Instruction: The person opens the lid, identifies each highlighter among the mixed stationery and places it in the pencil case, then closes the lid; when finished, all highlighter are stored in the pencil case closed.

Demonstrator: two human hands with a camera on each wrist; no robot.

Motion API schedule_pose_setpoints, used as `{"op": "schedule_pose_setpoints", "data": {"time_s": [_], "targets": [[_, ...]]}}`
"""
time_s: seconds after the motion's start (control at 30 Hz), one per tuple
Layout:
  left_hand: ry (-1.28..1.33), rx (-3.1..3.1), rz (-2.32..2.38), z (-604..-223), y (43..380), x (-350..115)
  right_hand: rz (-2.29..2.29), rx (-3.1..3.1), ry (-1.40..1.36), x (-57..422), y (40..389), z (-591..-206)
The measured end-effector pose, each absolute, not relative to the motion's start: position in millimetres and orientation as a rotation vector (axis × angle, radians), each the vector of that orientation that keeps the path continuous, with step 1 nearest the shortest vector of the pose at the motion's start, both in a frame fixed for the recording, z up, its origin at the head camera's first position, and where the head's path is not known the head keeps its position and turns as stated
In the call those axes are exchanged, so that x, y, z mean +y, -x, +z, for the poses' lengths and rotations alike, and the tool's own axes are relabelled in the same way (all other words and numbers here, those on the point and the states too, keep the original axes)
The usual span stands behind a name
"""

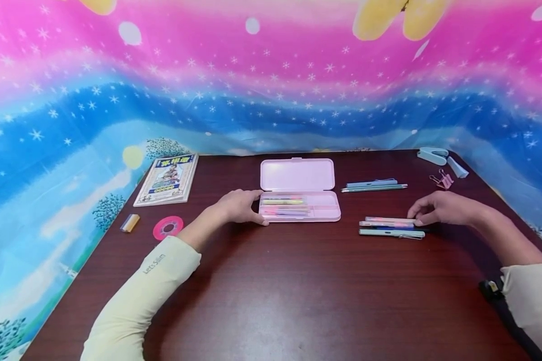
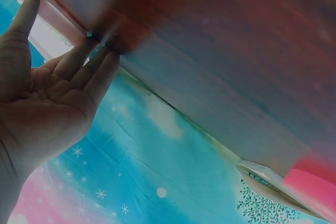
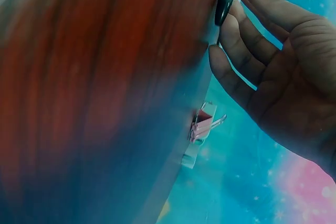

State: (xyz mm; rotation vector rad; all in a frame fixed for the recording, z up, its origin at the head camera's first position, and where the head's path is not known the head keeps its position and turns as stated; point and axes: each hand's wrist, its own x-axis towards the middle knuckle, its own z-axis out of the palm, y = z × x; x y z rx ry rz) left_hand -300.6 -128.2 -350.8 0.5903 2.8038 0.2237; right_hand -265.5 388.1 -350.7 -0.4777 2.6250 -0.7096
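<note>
A pink pencil case (image 1: 325, 218) lies with its lid up, several pens and markers in its tray. My left hand (image 1: 241, 205) holds its left end, thumb at the front corner and fingers behind; the left wrist view shows the hand (image 2: 58, 85) against the case's edge. Right of the case, my right hand (image 1: 447, 208) pinches the right end of a pink-patterned pen (image 1: 384, 219) in a small group of pens. A pale green pen (image 1: 388, 232) lies in front of that group. In the right wrist view a dark pen end (image 3: 227, 3) shows beside the fingertips.
Behind lie a blue pen (image 1: 370, 183) and pencils (image 1: 375, 188). A stapler (image 1: 432, 155) and pink binder clip (image 1: 442, 179) sit at the back right. Leftward are a book (image 1: 167, 180), a pink tape roll (image 1: 168, 220) and an eraser (image 1: 130, 223). A printed cloth (image 1: 271, 115) borders the table.
</note>
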Motion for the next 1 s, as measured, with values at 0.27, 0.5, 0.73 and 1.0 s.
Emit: {"op": "schedule_pose_setpoints", "data": {"time_s": [0.27, 0.5, 0.73, 1.0], "targets": [[-0.587, 2.810, 0.223, -352.1, 301.6, -127.7, -0.611, 2.663, 0.503, 374.9, 270.8, -349.7], [-0.574, 2.811, 0.230, -352.1, 300.6, -128.8, -0.583, 2.777, 0.565, 361.6, 277.4, -339.8], [-0.573, 2.813, 0.232, -353.7, 301.2, -129.2, -0.524, 2.910, 0.665, 334.1, 284.4, -332.0], [-0.573, 2.814, 0.236, -354.5, 301.8, -129.3, -0.575, 2.931, 0.719, 295.2, 296.9, -326.4]]}}
